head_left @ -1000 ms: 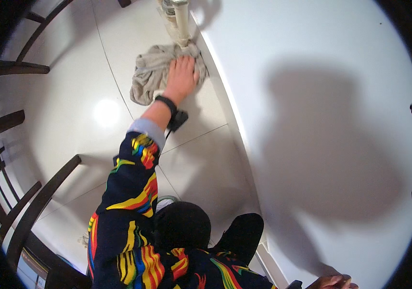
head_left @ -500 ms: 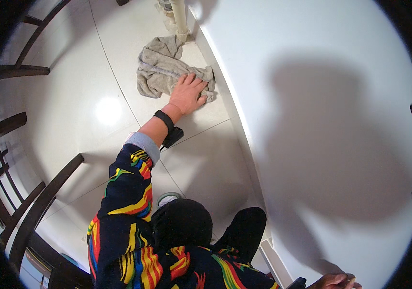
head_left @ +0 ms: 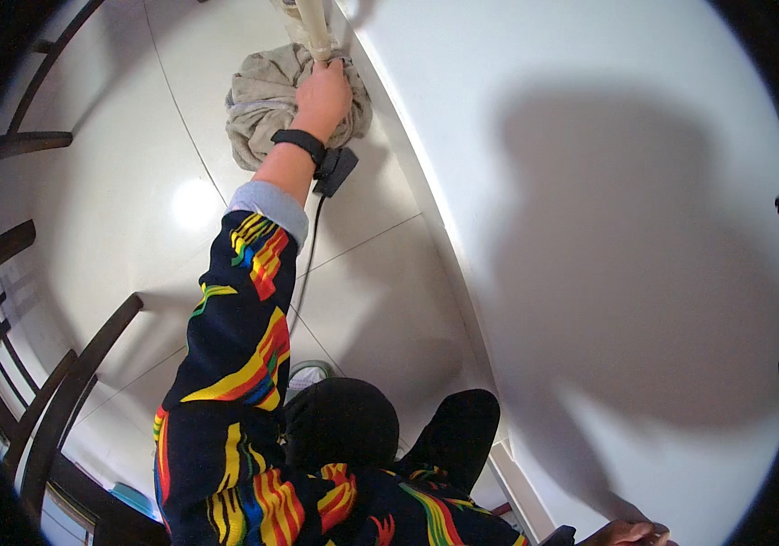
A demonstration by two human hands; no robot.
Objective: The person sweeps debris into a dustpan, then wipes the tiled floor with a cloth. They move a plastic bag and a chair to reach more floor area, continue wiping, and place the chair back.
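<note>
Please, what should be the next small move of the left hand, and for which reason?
Probably, the left hand should draw the cloth back a little along the foot of the wall. The hand lies on the bunched cloth, close by the foot of the pipe, which seems to leave little room ahead, while bare floor shows on the near side.

Grey cloth point(head_left: 260, 105), partly covered by left hand point(head_left: 323, 96); that hand's fingertips hidden; pale pipe point(head_left: 314, 29), cut by upper edge. Right hand point(head_left: 633, 533), cropped by lower edge.
</note>
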